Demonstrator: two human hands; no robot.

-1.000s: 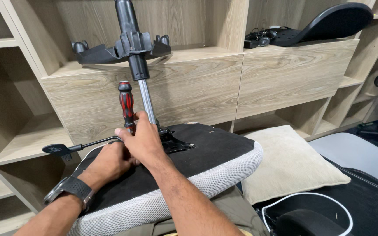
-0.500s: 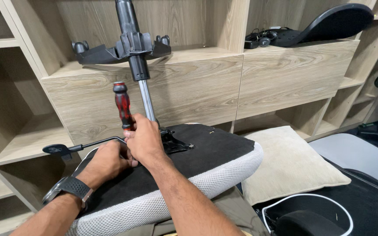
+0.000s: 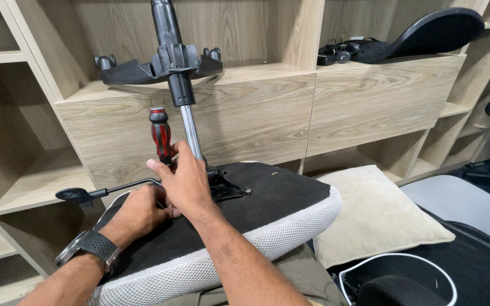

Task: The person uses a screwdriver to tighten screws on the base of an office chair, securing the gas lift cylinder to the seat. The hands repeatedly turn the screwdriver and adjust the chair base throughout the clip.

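Right hand [image 3: 185,181] clasps ribbed red-black screwdriver [image 3: 161,136] over mesh-edged seat [image 3: 267,221].

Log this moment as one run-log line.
right hand: grips red-black screwdriver upright | left hand: rests on upturned chair seat | gas-lift column: vertical

no packages, labels, signs or screens show anywhere here.
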